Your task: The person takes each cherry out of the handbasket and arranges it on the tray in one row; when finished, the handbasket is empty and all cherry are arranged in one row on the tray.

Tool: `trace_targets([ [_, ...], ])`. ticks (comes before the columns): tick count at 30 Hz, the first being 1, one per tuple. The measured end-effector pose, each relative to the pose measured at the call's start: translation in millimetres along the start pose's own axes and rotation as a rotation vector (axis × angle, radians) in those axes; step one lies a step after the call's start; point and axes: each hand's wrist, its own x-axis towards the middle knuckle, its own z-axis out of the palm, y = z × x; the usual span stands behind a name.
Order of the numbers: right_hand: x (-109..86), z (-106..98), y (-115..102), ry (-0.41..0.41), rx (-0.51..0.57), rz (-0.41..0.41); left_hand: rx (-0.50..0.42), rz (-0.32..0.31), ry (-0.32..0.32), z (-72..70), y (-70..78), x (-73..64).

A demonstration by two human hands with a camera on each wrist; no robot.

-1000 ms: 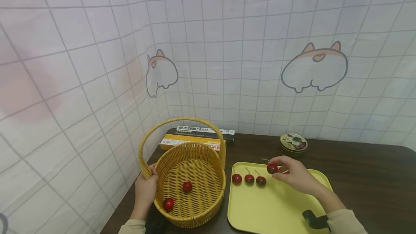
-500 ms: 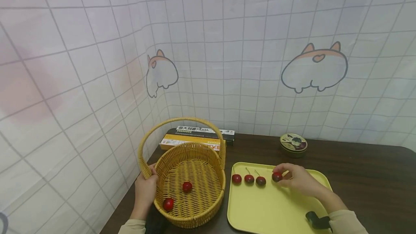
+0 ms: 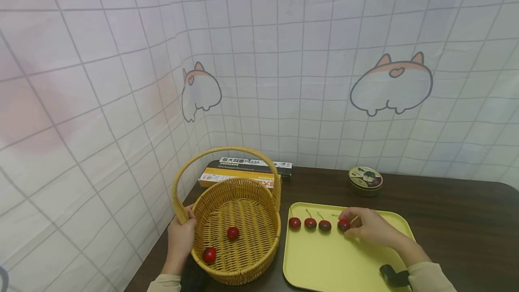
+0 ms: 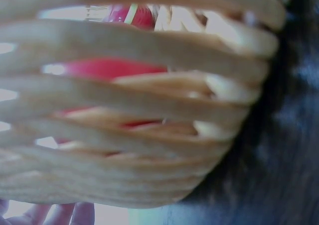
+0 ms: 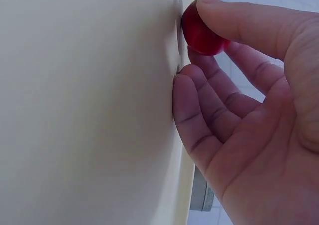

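Beige-sleeved, the left hand (image 3: 181, 237) grips a round yellow woven basket (image 3: 238, 277) at its left side, by the foot of its tall arched handle. Inside, two glossy round red cherries (image 3: 233, 233) lie apart on the woven bottom. Behind the basket are a long yellow-and-white box (image 3: 207, 179) and a long black-and-white box marked PASTA (image 3: 285, 170). Just right of the basket, a flat yellow rectangular tray (image 3: 320, 267) carries three round dark-red stemmed cherries (image 3: 310, 223) in a row near its far edge. Next in line, the right hand (image 3: 371, 228) pinches a dark-red cherry (image 3: 343, 225) between thumb and fingers, low over the tray; its other fingertips touch the tray. Beyond the tray stands a round lidded tin (image 3: 366, 179) on the dark brown table (image 3: 458, 213).
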Motion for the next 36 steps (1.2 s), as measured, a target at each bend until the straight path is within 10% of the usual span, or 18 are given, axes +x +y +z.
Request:
trace_targets([
  [36,-1.7,5.5,-3.0,-0.003,-0.09,-0.023,0.044,0.031,0.013,-0.7,-1.6,-1.2],
])
